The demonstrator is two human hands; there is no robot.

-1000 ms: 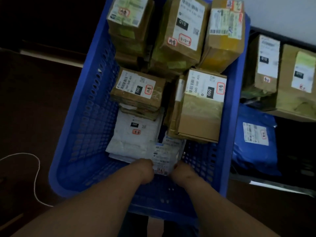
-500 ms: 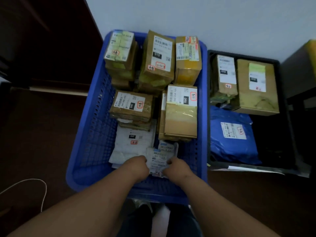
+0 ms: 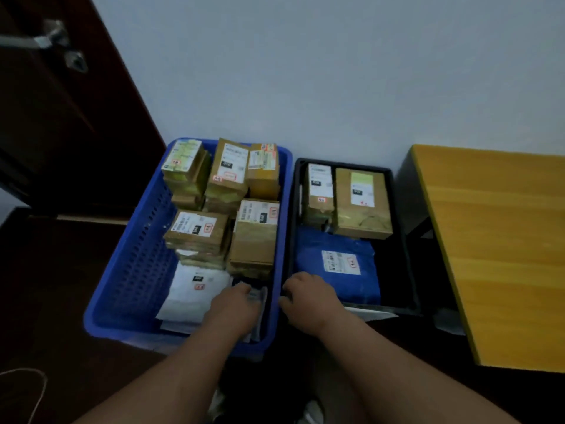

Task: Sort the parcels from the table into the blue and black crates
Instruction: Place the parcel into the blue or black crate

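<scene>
Both hands' (image 3: pixel 235 307) fingers blurred over blue crate (image 3: pixel 128 270).

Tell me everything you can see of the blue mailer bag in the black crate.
The blue mailer bag is a soft, slightly crinkled plastic pouch lying flat in the near half of the black crate, face up. A white shipping label with a small red-framed sticker sits on its top. Two brown cardboard boxes stand just behind it, at the far end. The right hand is at its near left corner; whether it touches the bag is unclear.
</scene>
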